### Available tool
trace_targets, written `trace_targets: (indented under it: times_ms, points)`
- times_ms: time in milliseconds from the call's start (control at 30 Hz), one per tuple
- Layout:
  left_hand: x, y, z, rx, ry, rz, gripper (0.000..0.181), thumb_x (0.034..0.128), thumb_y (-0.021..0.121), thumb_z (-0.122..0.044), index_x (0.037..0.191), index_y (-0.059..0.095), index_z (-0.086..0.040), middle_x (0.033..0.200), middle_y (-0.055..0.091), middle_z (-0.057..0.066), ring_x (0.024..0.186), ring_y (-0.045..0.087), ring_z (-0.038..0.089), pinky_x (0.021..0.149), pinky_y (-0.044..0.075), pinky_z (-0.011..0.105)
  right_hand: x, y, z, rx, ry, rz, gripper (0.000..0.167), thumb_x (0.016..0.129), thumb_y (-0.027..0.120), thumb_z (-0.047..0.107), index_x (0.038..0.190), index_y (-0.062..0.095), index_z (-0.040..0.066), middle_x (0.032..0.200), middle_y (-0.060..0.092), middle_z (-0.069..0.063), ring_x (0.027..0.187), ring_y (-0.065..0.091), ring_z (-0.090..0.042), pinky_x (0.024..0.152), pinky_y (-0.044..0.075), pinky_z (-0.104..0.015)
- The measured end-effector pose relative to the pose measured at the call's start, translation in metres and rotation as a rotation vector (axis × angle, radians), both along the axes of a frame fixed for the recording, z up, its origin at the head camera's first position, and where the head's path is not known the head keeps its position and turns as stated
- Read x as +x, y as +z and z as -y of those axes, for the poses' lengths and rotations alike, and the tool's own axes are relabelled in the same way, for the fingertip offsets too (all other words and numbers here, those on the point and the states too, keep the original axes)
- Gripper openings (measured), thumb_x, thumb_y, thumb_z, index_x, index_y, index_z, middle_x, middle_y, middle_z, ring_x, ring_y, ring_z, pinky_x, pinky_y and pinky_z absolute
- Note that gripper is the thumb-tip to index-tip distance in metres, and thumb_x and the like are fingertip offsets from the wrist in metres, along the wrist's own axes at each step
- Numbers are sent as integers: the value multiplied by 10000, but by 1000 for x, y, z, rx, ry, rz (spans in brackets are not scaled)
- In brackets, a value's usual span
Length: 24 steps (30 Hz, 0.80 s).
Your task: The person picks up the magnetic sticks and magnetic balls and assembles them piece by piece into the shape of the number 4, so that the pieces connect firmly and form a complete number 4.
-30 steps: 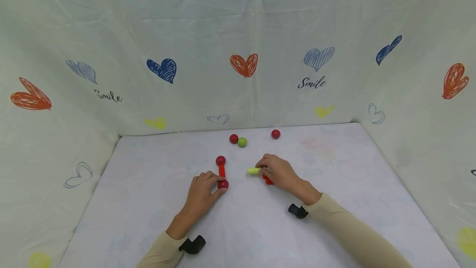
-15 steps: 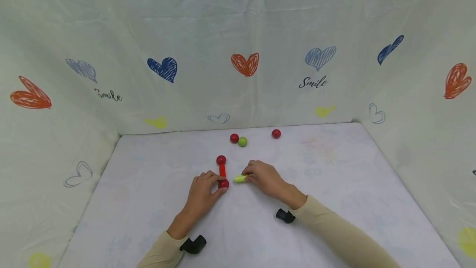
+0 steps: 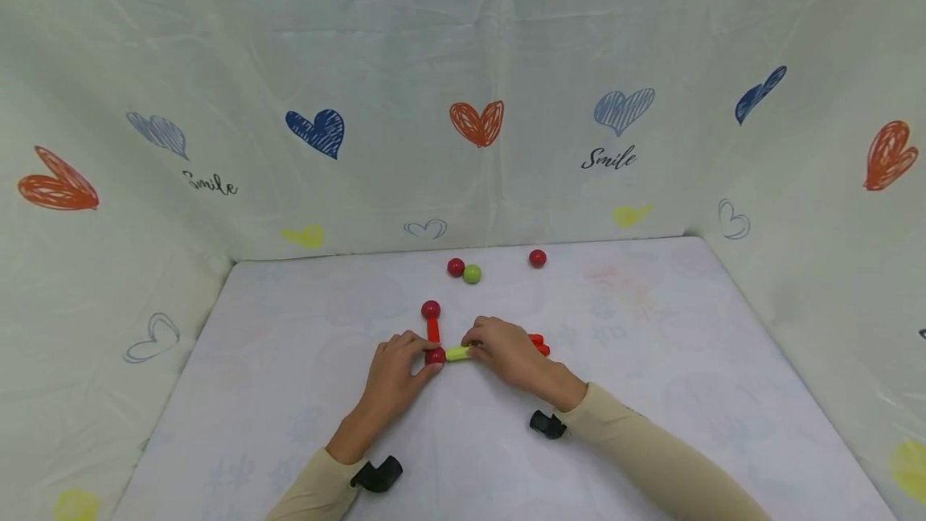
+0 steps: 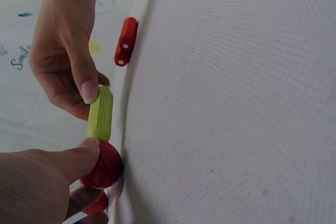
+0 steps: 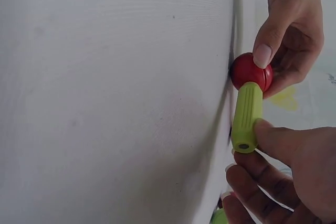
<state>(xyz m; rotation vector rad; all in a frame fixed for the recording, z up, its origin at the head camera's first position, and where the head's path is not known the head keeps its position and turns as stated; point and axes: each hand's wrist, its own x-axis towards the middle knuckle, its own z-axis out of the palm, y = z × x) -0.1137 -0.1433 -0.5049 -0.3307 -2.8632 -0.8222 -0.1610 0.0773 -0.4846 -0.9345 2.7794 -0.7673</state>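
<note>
Pale sheeting (image 3: 391,63) printed with hearts hangs behind a whitish tabletop (image 3: 311,312). At the head view's lower centre, the left hand (image 3: 394,368) pinches a red ball (image 3: 436,357) between thumb and fingers; the right hand (image 3: 510,352) has thumb and fingertips clamped on a lime stick (image 3: 457,354). "Smile" (image 3: 609,157) is lettered twice (upper left and upper right) on the sheeting. Nearly crosswise, the lime stick's left end touches the ball, though whether they are joined I cannot tell. A red stick (image 3: 432,330) runs upward to another red ball (image 3: 430,309). Red sticks (image 3: 542,350) peek out right of the right hand; towards the tabletop's far edge sit two more red balls (image 3: 538,258) and a green ball (image 3: 473,274).
</note>
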Motion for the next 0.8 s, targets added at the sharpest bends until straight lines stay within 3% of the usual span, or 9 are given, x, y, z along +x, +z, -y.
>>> trace_targets:
  times_ms: [300, 567, 800]
  points:
    - [-1, 0, -2, -16, 9, 11, 314, 828, 924, -176, 1105, 794, -105, 994, 697, 7, 906, 611, 194, 835, 476, 407, -7, 4, -8, -15, -37, -36, 192, 972, 764, 89, 1164, 777, 76, 1054, 709, -34, 988, 696, -190, 858, 598, -366]
    - [-2, 1, -3, -12, 17, 34, 309, 841, 914, -183, 1118, 797, -113, 1010, 699, 2, 931, 619, 199, 858, 482, 420, -31, 13, -17, 2, -107, -71, 327, 969, 777, 98, 1290, 722, 70, 1245, 690, -102, 1186, 667, -267, 1017, 560, -421]
    - [-1, 0, -3, -7, 26, 34, 311, 842, 913, -181, 1122, 799, -108, 1012, 702, 2, 928, 620, 195, 862, 486, 421, -52, 17, -18, 61, -121, -101, 440, 972, 781, 120, 1384, 652, 35, 1363, 635, -152, 1246, 641, -296, 1037, 551, -426]
